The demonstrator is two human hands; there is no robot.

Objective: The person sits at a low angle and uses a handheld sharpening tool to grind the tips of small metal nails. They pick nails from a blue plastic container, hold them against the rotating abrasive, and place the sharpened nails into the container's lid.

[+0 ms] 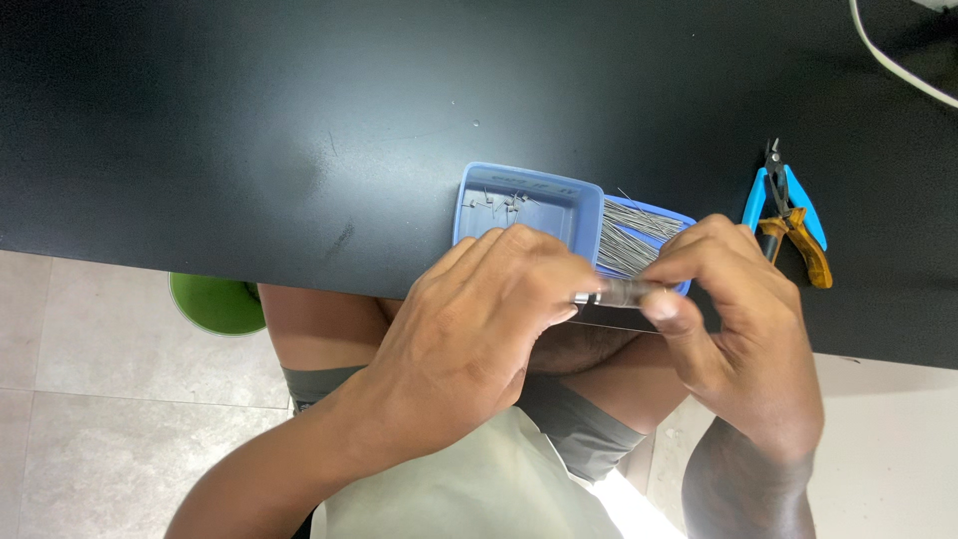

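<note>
We have one view only, worn on the head, looking straight down and close over the near edge of the black counter (249, 120), lap and floor below.

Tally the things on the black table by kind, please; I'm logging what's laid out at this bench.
Blue trays: 2, one with a few small bent wire bits, one with a heap of straight wires
Hand cutters or pliers: 2, blue-handled and orange-handled
White cable: 1
Total: 5
Both hands hold a small metal cylinder at the table edge.
</note>
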